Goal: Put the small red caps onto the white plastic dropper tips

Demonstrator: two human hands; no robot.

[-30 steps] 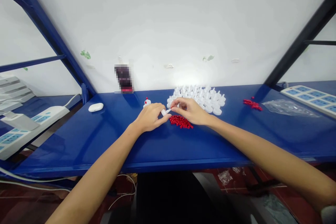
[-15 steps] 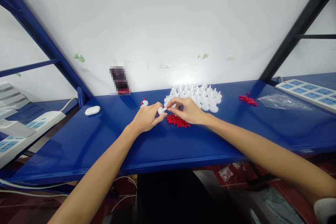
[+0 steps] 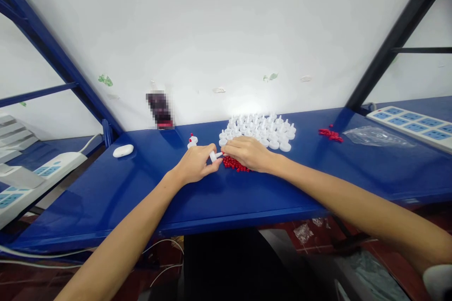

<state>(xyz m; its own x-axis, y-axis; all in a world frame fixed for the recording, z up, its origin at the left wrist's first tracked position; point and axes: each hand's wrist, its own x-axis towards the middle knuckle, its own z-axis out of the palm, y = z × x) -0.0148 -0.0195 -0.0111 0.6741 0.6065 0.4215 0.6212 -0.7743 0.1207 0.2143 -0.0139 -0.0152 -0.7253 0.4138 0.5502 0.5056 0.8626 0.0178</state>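
Observation:
Between thumb and fingers, my left hand (image 3: 198, 163) pinches a white nozzle cap (image 3: 213, 155), its narrow tip pointing right. My right hand (image 3: 248, 152) is closed at that tip, where a bit of red shows at the fingertips; its back hides most of what it grips. Under and in front of the right hand lies a pile of small red caps (image 3: 236, 164). Behind it stand many white nozzle caps (image 3: 270, 130), tips up. A few white caps with red tips (image 3: 192, 140) stand beyond my left hand.
On the blue table (image 3: 212, 202) lie a white case (image 3: 123, 150) at left, a second group of red caps (image 3: 331, 134) and a clear plastic bag (image 3: 376, 136) at right. A pixelated dark object (image 3: 160, 109) leans on the wall. Power strips flank both sides.
The right hand has turned over the nozzle tip, its fingers now closer together and the back of the hand facing up. The held cap points more level. The view has shifted slightly.

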